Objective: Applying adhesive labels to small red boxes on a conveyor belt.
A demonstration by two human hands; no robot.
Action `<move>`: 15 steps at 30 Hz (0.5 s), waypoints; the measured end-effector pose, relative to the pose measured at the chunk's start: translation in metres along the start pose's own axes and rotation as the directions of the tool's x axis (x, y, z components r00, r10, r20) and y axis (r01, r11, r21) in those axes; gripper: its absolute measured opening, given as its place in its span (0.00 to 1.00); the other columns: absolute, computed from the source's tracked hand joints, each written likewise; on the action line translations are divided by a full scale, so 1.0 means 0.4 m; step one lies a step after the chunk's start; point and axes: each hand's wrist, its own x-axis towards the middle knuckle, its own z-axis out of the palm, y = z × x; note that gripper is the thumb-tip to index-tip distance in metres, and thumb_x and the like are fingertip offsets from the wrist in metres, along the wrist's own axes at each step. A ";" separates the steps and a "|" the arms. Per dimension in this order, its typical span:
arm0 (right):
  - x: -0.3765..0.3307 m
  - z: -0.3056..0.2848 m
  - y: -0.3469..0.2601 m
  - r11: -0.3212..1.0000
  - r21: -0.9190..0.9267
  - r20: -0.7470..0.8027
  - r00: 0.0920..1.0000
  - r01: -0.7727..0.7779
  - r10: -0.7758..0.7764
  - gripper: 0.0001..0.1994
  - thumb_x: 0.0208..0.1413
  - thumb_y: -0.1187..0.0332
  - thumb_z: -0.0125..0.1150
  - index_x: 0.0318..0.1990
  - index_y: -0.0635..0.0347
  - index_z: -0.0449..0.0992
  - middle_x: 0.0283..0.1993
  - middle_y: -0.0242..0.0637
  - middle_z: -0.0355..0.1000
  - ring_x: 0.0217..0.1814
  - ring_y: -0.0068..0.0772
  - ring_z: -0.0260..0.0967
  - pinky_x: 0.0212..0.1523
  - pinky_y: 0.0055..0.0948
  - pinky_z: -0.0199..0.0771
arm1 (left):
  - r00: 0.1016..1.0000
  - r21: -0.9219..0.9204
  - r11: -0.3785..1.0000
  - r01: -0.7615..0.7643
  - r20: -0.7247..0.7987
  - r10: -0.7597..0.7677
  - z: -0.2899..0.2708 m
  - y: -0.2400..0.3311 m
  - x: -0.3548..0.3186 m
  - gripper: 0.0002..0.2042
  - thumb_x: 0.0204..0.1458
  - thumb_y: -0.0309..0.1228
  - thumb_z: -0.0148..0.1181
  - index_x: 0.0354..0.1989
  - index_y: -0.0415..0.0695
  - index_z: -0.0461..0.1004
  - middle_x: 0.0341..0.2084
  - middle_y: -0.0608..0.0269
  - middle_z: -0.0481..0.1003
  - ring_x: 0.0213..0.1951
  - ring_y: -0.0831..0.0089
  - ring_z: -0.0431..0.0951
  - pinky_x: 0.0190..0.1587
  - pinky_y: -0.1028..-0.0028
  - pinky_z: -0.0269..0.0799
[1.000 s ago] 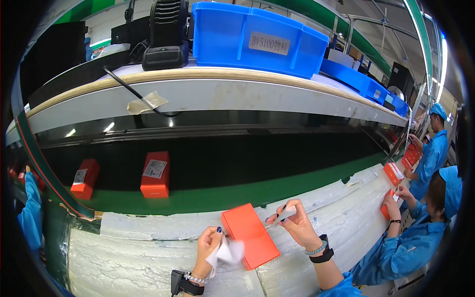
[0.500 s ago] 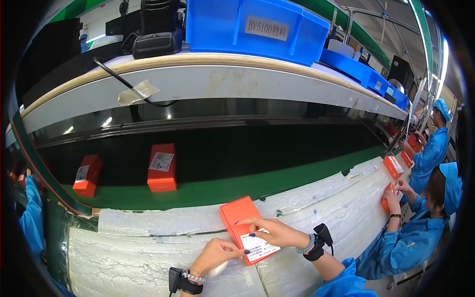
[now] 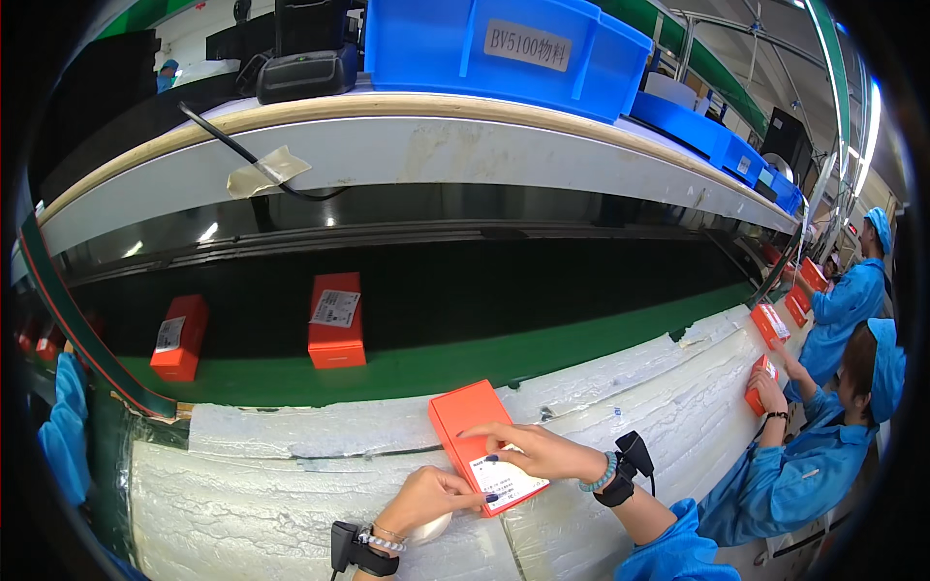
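Pressing down with both hands, I have an orange box (image 3: 472, 438) lying flat on the white padded bench (image 3: 291, 504) at the lower centre of the frame, its long side running from the upper left toward the lower right. My right hand (image 3: 531, 451) comes in from the lower right and lies across the box with its fingers spread flat and stretched leftward, the fingertips on the orange lid just above a white label (image 3: 506, 478) that sits on the near end of the box. My left hand (image 3: 426, 496) comes up from the bottom edge, fingers loosely curled rather than clenched, its fingertips touching the lower left edge of the box beside the label; a pale scrap (image 3: 431, 529) shows under its palm, though I cannot tell what it is or whether I am gripping it. Neither hand pinches the box; both only rest on it. Just beyond the bench a green and black conveyor belt (image 3: 542, 329) curves across the middle of the frame, carrying two more orange boxes well apart from mine: one (image 3: 335, 320) left of centre and another (image 3: 180, 337) farther left. Above the belt, at the upper centre, a blue bin (image 3: 504, 53) stands on a pale shelf (image 3: 436, 145). At the right edge, co-workers in blue coats and caps (image 3: 852, 300) handle further orange boxes (image 3: 770, 324) on the same bench.
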 end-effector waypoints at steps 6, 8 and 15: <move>0.005 0.001 -0.007 1.000 -0.015 0.043 0.999 -0.027 0.028 0.23 0.61 0.71 0.47 0.63 0.48 0.60 0.34 0.36 0.68 0.34 0.34 0.67 0.37 0.30 0.68 | 1.000 0.020 1.000 0.014 -0.018 -0.013 0.000 -0.009 -0.003 0.10 0.45 0.38 0.67 0.26 0.44 0.83 0.19 0.67 0.79 0.23 0.83 0.75 0.30 0.81 0.68; 0.002 -0.003 -0.009 0.998 -0.033 0.044 0.998 -0.045 0.046 0.23 0.60 0.71 0.48 0.63 0.47 0.61 0.34 0.34 0.69 0.34 0.31 0.68 0.37 0.29 0.69 | 1.000 0.031 0.999 0.010 -0.017 -0.009 0.002 -0.002 -0.002 0.10 0.45 0.38 0.67 0.26 0.45 0.83 0.19 0.67 0.79 0.22 0.83 0.74 0.30 0.81 0.68; 0.018 -0.005 -0.013 0.995 -0.068 0.048 0.996 -0.070 0.073 0.21 0.60 0.71 0.46 0.62 0.50 0.61 0.32 0.37 0.68 0.33 0.36 0.68 0.35 0.31 0.68 | 1.000 0.016 1.000 0.001 -0.010 -0.001 -0.006 0.008 0.000 0.08 0.45 0.36 0.67 0.27 0.45 0.83 0.19 0.68 0.79 0.23 0.83 0.74 0.30 0.82 0.68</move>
